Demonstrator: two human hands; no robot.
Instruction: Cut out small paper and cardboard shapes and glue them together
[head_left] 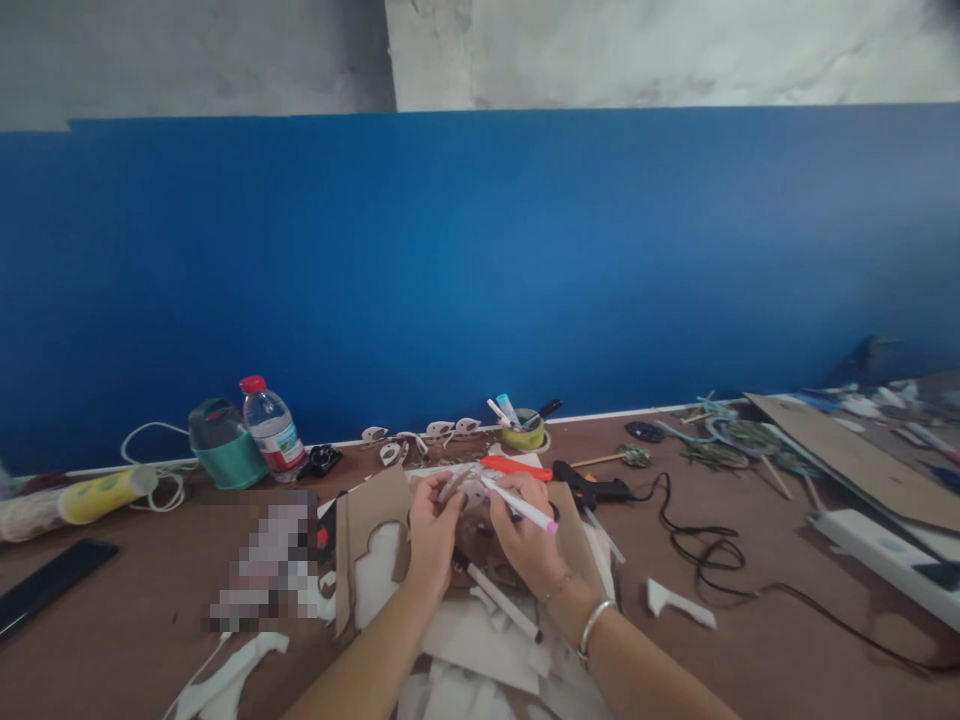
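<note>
I have the right hand pinching a white marker by its barrel, its pink end towards the wrist and its other end near the left fingertips. The left hand pinches a small pale piece with a dark spot; I can't tell whether the slim strip against those fingers belongs to it. Both things are up between the hands, over the cardboard and white scraps on the desk. I'd expect the marker to be light, stiff and rather slick, best taken low on the barrel with a firm pinch. The piece looks thin and nearly weightless, so I judge it could bend or twist under pressure; I'd hold it lightly by its edge, fingertips clear of its face. An orange-and-black tool lies just beyond the right hand.
</note>
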